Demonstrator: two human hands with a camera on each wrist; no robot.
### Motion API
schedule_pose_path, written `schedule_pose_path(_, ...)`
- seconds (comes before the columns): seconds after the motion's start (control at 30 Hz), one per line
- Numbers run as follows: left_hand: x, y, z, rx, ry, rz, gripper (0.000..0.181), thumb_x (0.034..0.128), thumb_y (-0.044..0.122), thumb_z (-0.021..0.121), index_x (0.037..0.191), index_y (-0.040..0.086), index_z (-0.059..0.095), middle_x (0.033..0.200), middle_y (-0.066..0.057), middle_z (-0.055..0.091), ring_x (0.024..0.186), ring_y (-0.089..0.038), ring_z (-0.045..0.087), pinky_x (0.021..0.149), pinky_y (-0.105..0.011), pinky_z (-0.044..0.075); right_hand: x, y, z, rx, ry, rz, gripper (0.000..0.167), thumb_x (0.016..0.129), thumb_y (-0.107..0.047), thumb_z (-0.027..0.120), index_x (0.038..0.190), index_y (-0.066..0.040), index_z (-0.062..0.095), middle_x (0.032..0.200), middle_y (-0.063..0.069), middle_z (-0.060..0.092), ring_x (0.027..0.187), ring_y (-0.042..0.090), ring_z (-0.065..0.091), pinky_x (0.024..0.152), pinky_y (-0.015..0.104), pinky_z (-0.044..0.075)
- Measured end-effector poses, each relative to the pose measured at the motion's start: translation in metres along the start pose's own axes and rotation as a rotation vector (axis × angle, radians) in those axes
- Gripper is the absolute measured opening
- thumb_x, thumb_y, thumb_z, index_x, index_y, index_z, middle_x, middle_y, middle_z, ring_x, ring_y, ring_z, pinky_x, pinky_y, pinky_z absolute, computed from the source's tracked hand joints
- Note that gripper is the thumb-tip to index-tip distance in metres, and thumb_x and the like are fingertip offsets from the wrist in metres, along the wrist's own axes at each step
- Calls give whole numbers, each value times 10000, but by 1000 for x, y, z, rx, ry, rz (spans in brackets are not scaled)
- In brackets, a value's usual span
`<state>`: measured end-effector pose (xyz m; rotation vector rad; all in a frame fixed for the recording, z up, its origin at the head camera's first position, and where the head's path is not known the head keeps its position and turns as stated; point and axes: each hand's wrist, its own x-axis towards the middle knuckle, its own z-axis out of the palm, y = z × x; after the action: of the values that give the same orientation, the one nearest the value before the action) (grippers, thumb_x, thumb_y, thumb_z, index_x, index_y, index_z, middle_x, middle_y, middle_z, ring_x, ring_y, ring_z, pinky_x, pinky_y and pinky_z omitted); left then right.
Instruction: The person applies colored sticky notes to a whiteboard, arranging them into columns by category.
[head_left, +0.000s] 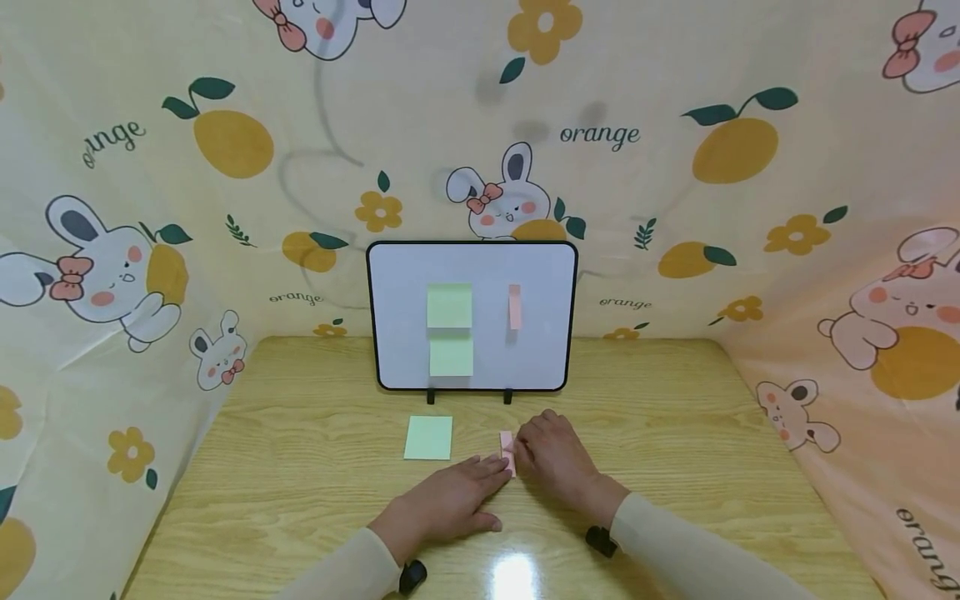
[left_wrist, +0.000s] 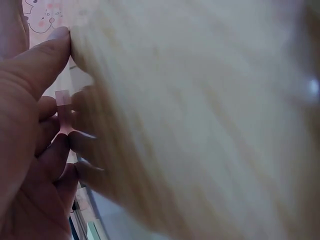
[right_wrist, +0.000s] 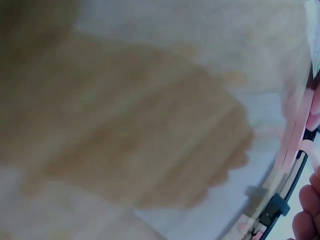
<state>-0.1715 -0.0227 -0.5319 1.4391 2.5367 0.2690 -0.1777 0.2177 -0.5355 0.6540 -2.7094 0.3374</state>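
Observation:
A narrow pad of pink sticky notes (head_left: 506, 437) lies on the table in front of the whiteboard. My left hand (head_left: 456, 500) rests flat, its extended fingertips pressing the pad's near part. From the other side my right hand (head_left: 557, 458) pinches the edge of the top pink sticky note (right_wrist: 307, 146), which curls up off the pad in the right wrist view. The left wrist view has my left fingers (left_wrist: 52, 150) against the table beside the pink pad (left_wrist: 62, 100). A square green sticky pad (head_left: 429, 438) lies left of both hands.
A small whiteboard (head_left: 397, 333) with a black frame stands behind the hands on two black feet (head_left: 507, 397). Two green notes (head_left: 449, 306) and one pink strip (head_left: 514, 307) are stuck on it. A patterned cloth (head_left: 660, 158) hangs around the wooden table (head_left: 300, 467).

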Motion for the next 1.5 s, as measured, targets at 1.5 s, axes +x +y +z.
schedule_pose_path(1.5, 2, -3, 3, -132, -33, -25, 741, 1061, 522, 571, 1660, 143, 354, 1738, -25, 294, 1611, -178, 272, 1322, -387, 258, 70, 36, -36, -301, 477, -148, 86, 986, -104, 717, 1035, -44, 755, 1019, 82, 755, 991, 309, 657, 801, 424, 559)
